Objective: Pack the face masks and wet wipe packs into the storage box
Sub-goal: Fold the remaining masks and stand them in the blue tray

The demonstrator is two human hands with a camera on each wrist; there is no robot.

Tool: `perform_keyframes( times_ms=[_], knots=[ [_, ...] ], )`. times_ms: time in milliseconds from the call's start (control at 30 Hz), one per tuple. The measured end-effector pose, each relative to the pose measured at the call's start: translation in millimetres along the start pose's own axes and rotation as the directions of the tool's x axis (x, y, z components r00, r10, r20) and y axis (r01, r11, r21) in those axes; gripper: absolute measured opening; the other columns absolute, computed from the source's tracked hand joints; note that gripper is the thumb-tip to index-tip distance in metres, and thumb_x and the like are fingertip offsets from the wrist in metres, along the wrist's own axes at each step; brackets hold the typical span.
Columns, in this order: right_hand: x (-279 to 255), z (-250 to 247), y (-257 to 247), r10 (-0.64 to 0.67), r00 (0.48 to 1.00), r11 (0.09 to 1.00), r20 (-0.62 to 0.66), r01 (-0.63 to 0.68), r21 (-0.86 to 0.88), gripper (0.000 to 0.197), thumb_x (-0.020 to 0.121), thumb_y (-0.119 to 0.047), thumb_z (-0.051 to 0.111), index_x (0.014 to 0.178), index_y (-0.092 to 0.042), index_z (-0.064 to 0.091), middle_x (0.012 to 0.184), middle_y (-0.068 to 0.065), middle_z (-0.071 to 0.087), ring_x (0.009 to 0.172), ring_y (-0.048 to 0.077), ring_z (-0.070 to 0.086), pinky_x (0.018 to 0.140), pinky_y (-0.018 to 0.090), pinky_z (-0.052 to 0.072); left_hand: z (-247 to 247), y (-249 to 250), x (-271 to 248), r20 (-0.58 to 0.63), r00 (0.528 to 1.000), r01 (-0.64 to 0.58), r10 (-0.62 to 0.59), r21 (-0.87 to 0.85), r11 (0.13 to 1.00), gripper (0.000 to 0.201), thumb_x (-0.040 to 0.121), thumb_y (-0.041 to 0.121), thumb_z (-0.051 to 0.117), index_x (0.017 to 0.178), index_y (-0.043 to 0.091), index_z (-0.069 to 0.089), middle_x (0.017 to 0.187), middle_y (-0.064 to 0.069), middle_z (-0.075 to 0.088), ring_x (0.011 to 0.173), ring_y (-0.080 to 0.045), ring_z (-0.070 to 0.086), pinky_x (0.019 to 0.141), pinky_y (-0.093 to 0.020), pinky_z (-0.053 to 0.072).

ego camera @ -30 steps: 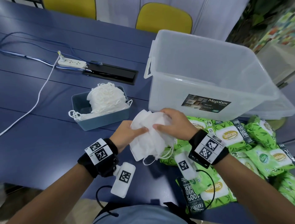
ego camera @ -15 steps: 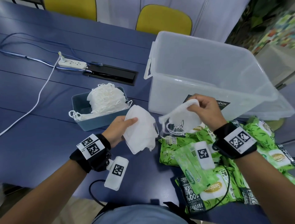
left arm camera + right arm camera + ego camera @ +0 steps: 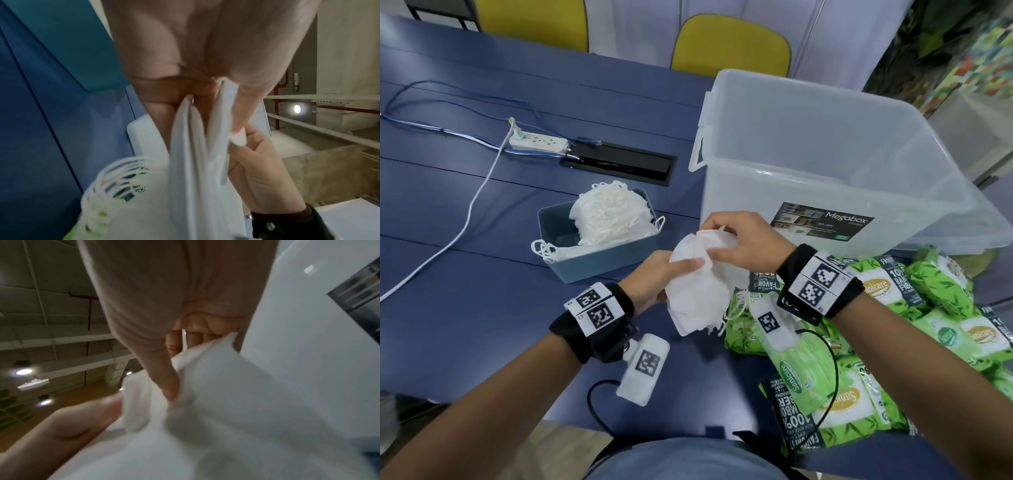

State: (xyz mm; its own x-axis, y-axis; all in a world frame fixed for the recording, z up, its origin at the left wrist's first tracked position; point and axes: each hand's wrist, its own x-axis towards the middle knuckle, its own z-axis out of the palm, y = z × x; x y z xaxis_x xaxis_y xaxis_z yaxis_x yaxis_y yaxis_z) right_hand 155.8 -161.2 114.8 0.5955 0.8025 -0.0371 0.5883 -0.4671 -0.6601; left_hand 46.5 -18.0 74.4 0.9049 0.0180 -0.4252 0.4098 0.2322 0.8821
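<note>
- A stack of white face masks (image 3: 697, 291) is gripped from the left by the left hand (image 3: 654, 279).
- Its top edge is pinched by the right hand (image 3: 748, 245).
- The stack is held above the table (image 3: 465, 274), in front of the storage box (image 3: 825, 164).

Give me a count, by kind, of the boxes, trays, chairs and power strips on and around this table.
Storage box: 1
Blue tray: 1
Yellow chairs: 2
Power strip: 1
Total: 5
Face masks and wipe packs: too bunched and overlapped to count.
</note>
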Motion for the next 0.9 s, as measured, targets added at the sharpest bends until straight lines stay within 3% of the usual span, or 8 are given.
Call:
perform_keyframes(
  times_ms=[267,367,467,567,633,733,833,900],
  knots=[
    [-10,-37,16,0.082,0.973,0.995,-0.218,-0.094,-0.045,0.022,0.08,-0.001,0.06,0.08,-0.022,0.069,0.079,-0.006,0.066,0.071,0.012,0.06,0.065,0.019,0.042,-14,-8,4,-0.05,0.999,-0.018,0.019,0.027,0.999,0.018,0.094,-0.002,0.048,0.093,0.004,0.064,0.084,-0.004,0.072,0.074,-0.016,0.069,0.067,-0.029,0.057],
    [-19,-42,4,-0.094,0.985,0.993,-0.144,0.082,-0.085,0.023,0.073,-0.005,0.052,0.068,-0.023,0.067,0.079,-0.003,0.067,0.069,0.002,0.055,0.072,0.024,0.042,-10,-6,6,-0.061,0.998,0.006,-0.008,-0.024,1.0,0.021,0.092,-0.005,0.043,0.088,0.003,0.063,0.08,-0.005,0.07,0.075,-0.021,0.066,0.063,-0.027,0.054],
    [-22,-16,-6,-0.26,0.965,0.94,-0.021,0.248,-0.236,0.019,0.067,-0.011,0.053,0.064,-0.023,0.067,0.102,-0.002,0.064,0.098,0.02,0.052,0.09,0.04,0.033,2,-1,7,-0.041,0.999,0.018,-0.022,-0.091,0.996,0.014,0.077,0.008,0.054,0.086,0.003,0.064,0.079,-0.007,0.069,0.074,-0.021,0.066,0.064,-0.027,0.053],
    [-19,20,-6,-0.283,0.959,0.925,-0.02,0.267,-0.272,0.02,0.072,-0.018,0.061,0.089,-0.023,0.07,0.126,0.005,0.053,0.118,0.028,0.045,0.097,0.047,0.031,13,5,6,0.004,1.0,-0.001,0.002,-0.211,0.977,0.024,0.088,0.02,0.045,0.077,0.012,0.065,0.086,-0.014,0.062,0.071,-0.021,0.063,0.06,-0.027,0.049],
    [-19,33,-1,-0.226,0.968,0.958,-0.106,0.201,-0.207,0.04,0.074,-0.026,0.067,0.113,-0.022,0.063,0.132,0.006,0.047,0.12,0.027,0.042,0.099,0.046,0.033,14,8,5,0.033,0.999,-0.008,0.02,-0.335,0.942,0.041,0.101,0.03,0.029,0.095,0.011,0.065,0.089,-0.012,0.066,0.074,-0.02,0.067,0.058,-0.024,0.053],
    [-17,34,2,-0.059,0.978,0.997,-0.2,0.048,-0.058,0.072,0.069,-0.04,0.076,0.132,-0.024,0.047,0.131,0.004,0.045,0.121,0.022,0.041,0.102,0.039,0.034,9,7,1,0.027,0.997,-0.061,0.07,-0.246,0.967,0.052,0.093,0.045,0.047,0.12,0.003,0.059,0.113,-0.02,0.067,0.095,-0.025,0.067,0.075,-0.032,0.058],
    [-14,27,8,0.089,0.99,0.995,-0.108,-0.083,0.054,0.066,0.071,-0.036,0.081,0.128,-0.018,0.053,0.121,0.004,0.052,0.115,0.02,0.049,0.102,0.034,0.037,5,2,0,0.025,0.999,-0.047,0.048,-0.051,0.998,0.06,0.079,0.045,0.057,0.111,-0.006,0.062,0.116,-0.03,0.062,0.098,-0.036,0.064,0.09,-0.047,0.05],
    [-15,24,12,0.07,0.992,0.983,-0.109,-0.049,0.179,0.044,0.079,-0.03,0.075,0.116,-0.011,0.06,0.111,0.005,0.057,0.105,0.021,0.055,0.097,0.035,0.043,4,1,-1,0.047,0.997,-0.052,0.054,-0.053,0.997,0.052,0.084,0.048,0.055,0.111,0.004,0.065,0.115,-0.022,0.066,0.103,-0.032,0.065,0.093,-0.047,0.049]
  ],
)
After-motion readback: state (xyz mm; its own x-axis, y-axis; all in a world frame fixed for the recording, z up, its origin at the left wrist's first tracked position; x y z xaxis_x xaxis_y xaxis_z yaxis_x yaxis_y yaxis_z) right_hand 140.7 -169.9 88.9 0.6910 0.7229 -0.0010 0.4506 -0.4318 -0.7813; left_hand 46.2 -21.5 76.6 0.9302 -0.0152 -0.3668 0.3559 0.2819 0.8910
